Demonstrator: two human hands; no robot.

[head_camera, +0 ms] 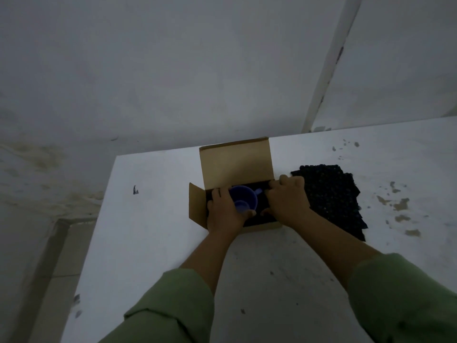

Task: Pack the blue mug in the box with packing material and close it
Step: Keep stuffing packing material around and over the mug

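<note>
A brown cardboard box (236,162) stands open on the white table, its lid flap upright at the back and a side flap out to the left. Inside it a blue mug (243,199) lies on its side on dark packing material, handle to the right. My left hand (223,214) grips the mug from the left, thumb by its base. My right hand (288,201) reaches into the right end of the box, its fingers curled down onto the dark material; what they hold is hidden.
A sheet of black bubble-textured packing material (331,199) lies on the white table (148,219) just right of the box. The table's right side has chipped, stained patches. A white wall stands close behind, and the table's left edge drops to the floor.
</note>
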